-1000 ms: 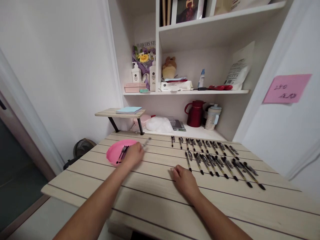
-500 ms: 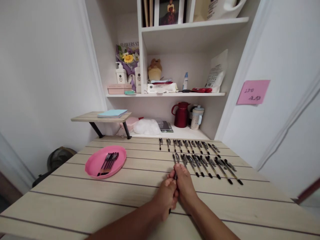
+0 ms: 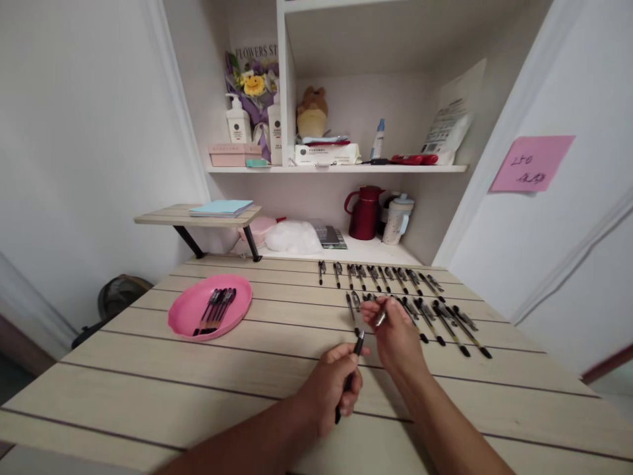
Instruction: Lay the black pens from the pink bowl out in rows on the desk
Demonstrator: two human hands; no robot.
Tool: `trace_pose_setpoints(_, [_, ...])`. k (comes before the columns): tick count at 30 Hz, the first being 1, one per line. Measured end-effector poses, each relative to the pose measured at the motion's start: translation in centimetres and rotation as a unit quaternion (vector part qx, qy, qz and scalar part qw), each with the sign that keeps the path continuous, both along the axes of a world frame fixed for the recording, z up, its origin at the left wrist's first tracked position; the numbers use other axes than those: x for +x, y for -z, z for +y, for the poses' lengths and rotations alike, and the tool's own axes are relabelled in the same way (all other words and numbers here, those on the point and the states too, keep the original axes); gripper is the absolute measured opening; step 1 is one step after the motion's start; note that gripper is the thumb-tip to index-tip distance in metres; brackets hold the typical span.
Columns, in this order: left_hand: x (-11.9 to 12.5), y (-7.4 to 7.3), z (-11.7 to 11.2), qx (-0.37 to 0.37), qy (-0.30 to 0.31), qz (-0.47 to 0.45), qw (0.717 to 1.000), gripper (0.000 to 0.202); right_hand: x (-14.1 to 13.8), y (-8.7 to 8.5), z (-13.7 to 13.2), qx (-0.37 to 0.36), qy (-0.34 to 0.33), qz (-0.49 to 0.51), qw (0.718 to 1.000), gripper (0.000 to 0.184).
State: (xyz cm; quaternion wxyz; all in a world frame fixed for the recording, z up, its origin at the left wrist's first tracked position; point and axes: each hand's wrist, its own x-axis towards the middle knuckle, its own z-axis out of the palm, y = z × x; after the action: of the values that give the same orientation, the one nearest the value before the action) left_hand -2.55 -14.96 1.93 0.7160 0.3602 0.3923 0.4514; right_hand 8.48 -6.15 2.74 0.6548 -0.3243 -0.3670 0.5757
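My left hand (image 3: 332, 382) is closed round a black pen (image 3: 359, 346), its bare metal tip pointing up and away from me. My right hand (image 3: 399, 340) pinches a small shiny pen cap (image 3: 380, 318) between thumb and fingers, apart from the pen tip. Just beyond the hands, a front row of uncapped pens (image 3: 448, 333) lies slanted on the wooden table (image 3: 247, 382), a loose cap beside each one I can make out. My right hand hides part of this row. Farther back lies a second row of pens with caps (image 3: 384, 280).
On the left, a pink tray (image 3: 174, 315) holds several black pens (image 3: 216, 310). Behind it stands a small raised shelf (image 3: 173, 218) with blue paper (image 3: 222, 208). A red jug (image 3: 364, 214) and a light cup (image 3: 397, 221) are under the white shelving (image 3: 316, 169).
My hands were together round one pen; now they are apart. The cap has come off into my right hand, which moved right, and the pen stays in my left. The view has tilted down.
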Motion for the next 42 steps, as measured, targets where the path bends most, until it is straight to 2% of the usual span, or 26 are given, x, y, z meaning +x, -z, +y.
trace_pose_setpoints(4, [-0.4,0.1,0.4,0.0,-0.016,-0.015,1.0,0.03,1.4,0.6,1.4,0.006,0.063,-0.067,0.996,0.038])
trace_pose_setpoints(7, [-0.5,0.4,0.9,-0.03,-0.054,-0.024,0.998,0.028,1.9,1.0,1.8,-0.012,0.095,-0.131,0.987,0.047])
trace_pose_setpoints(11, [-0.2,0.5,1.9,-0.07,-0.1,-0.063,0.99,0.029,1.8,0.4,3.3,-0.018,0.05,-0.222,0.974,0.045])
trace_pose_setpoints(13, [-0.1,0.6,2.2,-0.072,-0.115,-0.087,0.987,0.029,1.2,-0.4,4.6,0.0,0.04,-0.315,0.948,0.042])
trace_pose_setpoints(15, [-0.1,0.8,2.5,-0.068,-0.124,-0.114,0.983,0.028,0.3,-1.4,6.2,0.027,0.046,-0.446,0.894,0.038])
trace_pose_setpoints(16, [-0.1,0.8,2.5,-0.067,-0.125,-0.126,0.982,0.028,-0.3,-1.8,7.0,0.042,0.046,-0.522,0.851,0.035])
trace_pose_setpoints(19, [-0.6,1.0,2.7,-0.063,-0.123,-0.148,0.979,0.026,-2.4,-2.5,8.9,0.079,0.019,-0.728,0.68,0.026])
trace_pose_setpoints(20, [-0.7,1.1,2.7,-0.063,-0.125,-0.151,0.979,0.026,-3.1,-2.5,9.3,0.082,0.008,-0.767,0.637,0.025])
trace_pose_setpoints(21, [-0.9,1.1,2.8,-0.064,-0.129,-0.155,0.977,0.025,-3.8,-2.4,9.6,0.081,-0.001,-0.79,0.608,0.026])
trace_pose_setpoints(22, [-1.0,1.1,2.9,-0.067,-0.134,-0.16,0.976,0.025,-4.4,-2.2,9.8,0.078,-0.009,-0.802,0.592,0.026])
trace_pose_setpoints(28, [-1.0,1.2,3.4,-0.082,-0.145,-0.18,0.969,0.026,-6.1,-0.7,10.4,0.061,-0.021,-0.831,0.553,0.03])
trace_pose_setpoints(33, [-0.8,1.2,3.2,-0.068,-0.139,-0.168,0.974,0.027,-6.0,-0.3,10.6,0.059,-0.027,-0.839,0.539,0.031])
trace_pose_setpoints(37, [-0.8,1.2,3.2,-0.062,-0.138,-0.161,0.975,0.026,-5.6,-0.8,10.5,0.066,-0.019,-0.834,0.547,0.027])
trace_pose_setpoints(42, [-1.0,1.2,3.2,-0.054,-0.142,-0.155,0.976,0.026,-3.9,-2.3,9.8,0.087,0.002,-0.809,0.581,0.024])
